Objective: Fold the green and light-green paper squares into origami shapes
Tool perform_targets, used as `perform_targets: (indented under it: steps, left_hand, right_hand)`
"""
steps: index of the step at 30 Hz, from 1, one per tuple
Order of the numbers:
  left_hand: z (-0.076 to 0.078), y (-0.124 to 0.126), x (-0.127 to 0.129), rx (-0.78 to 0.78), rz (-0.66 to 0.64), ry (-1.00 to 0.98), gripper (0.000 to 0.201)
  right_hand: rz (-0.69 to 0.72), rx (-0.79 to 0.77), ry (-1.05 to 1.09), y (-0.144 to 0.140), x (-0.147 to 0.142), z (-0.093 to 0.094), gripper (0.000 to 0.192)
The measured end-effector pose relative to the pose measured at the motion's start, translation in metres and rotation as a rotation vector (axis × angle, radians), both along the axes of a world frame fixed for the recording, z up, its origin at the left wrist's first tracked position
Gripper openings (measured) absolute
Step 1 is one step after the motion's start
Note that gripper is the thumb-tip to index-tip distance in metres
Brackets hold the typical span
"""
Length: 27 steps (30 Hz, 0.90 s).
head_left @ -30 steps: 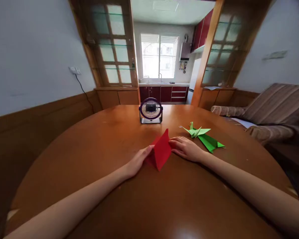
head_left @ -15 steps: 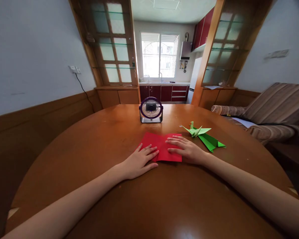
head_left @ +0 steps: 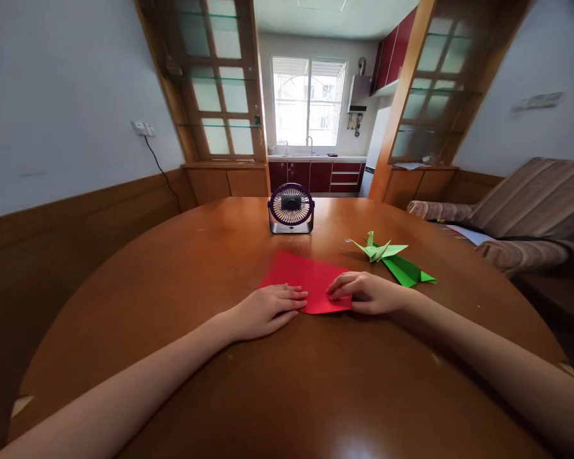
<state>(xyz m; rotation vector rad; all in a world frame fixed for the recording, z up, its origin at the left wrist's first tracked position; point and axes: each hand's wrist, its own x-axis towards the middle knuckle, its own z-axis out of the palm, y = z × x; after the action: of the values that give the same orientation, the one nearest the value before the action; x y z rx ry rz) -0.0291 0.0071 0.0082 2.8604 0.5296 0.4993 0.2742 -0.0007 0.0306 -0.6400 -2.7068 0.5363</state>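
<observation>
A sheet of red paper (head_left: 306, 274) lies on the wooden table in front of me. My left hand (head_left: 272, 310) rests flat over its near left part, fingers stretched out and close together. At the right edge of the sheet, my right hand (head_left: 358, 293) is closed, its fingers bent over the paper and the thumb by the near right corner. The underside of that grip is hidden. Just beyond my right hand sits a folded light green paper crane (head_left: 375, 250), touching a darker green folded paper piece (head_left: 406, 271).
A small purple desk fan (head_left: 291, 207) stands beyond the paper on the round-edged table (head_left: 172, 268). A striped armchair (head_left: 530, 204) is at the right. A power cord (head_left: 160, 167) hangs from a wall socket at the left.
My right hand has drawn its spread fingers in and curled them at the paper's right edge. The left hand's fingers have come together. The red sheet looks slightly turned and flatter.
</observation>
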Motion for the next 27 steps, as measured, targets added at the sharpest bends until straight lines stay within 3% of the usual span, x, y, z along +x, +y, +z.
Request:
perform_targets:
  steps: [6, 13, 16, 21, 27]
  left_hand:
    - [-0.006, -0.005, 0.010, -0.102, 0.055, -0.196, 0.021]
    - [-0.013, -0.007, 0.021, -0.285, 0.219, -0.353, 0.017]
    - [-0.009, -0.009, 0.023, -0.355, 0.261, -0.376, 0.016]
    - [-0.002, -0.012, 0.024, -0.416, 0.338, -0.367, 0.013]
    - [-0.002, -0.010, 0.025, -0.440, 0.377, -0.361, 0.012]
  right_hand:
    - [-0.068, -0.316, 0.179, 0.001, 0.003, 0.006, 0.026]
    - [-0.370, -0.413, 0.308, 0.005, -0.010, -0.006, 0.039]
    - [-0.450, -0.365, 0.356, 0.008, -0.018, -0.013, 0.037]
    - [-0.534, -0.154, 0.342, 0.010, -0.026, -0.022, 0.031]
    - [-0.514, -0.089, 0.344, 0.012, -0.027, -0.030, 0.031]
